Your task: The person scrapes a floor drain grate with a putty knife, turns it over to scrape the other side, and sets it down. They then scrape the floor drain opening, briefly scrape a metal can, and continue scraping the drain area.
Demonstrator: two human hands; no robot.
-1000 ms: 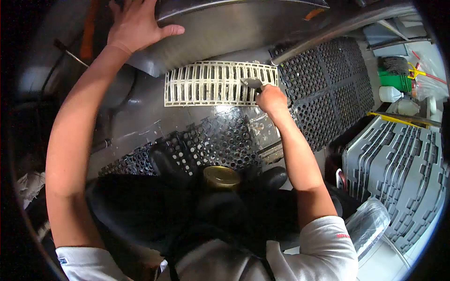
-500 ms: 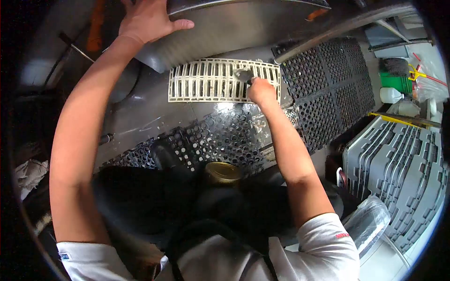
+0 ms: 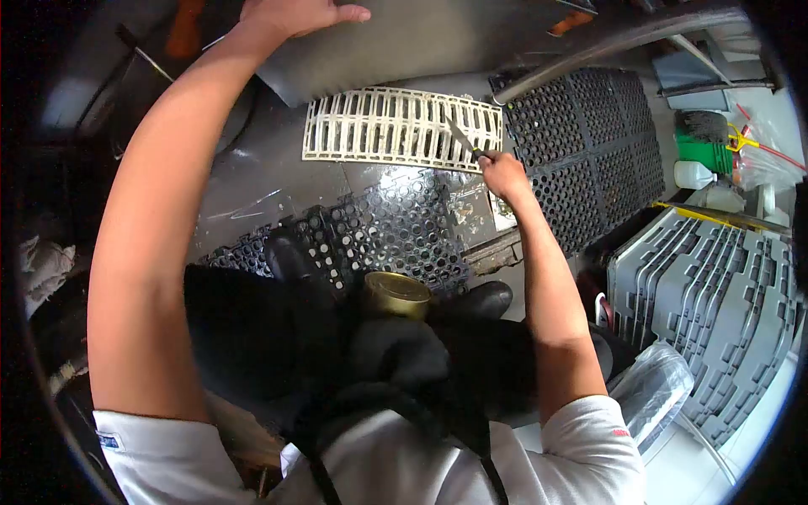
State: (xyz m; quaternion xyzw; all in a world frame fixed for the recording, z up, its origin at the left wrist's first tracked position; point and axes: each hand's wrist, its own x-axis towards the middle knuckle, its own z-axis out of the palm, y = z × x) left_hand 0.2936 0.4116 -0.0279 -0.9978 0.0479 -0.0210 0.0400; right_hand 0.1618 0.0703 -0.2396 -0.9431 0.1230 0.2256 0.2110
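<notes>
My right hand (image 3: 507, 177) grips the dark handle of a knife (image 3: 459, 135), its narrow metal blade slanting up and left. The blade overlaps the right part of a slotted white drain grate (image 3: 379, 158), which lies on the dark wet floor. Grime shows in and around the slots. At the top of the view, my left hand (image 3: 295, 13) rests against a broad steel panel (image 3: 396, 50), its thumb stretched out to the right. Its fingers are partly cut off by the upper edge. Below the grate, a gold tin can (image 3: 397, 295) stands between my legs.
Black perforated rubber mats (image 3: 589, 151) cover the floor to the right and below the grate. A floor opening (image 3: 495, 210) with debris lies beside my right wrist. Stacked grey crates (image 3: 699, 311), a white jug (image 3: 695, 175) and a green bucket (image 3: 705, 153) stand at right.
My right hand has moved right and slightly down with the knife, drawing the blade back across the grate. The view has shifted, so the left hand and grate appear higher.
</notes>
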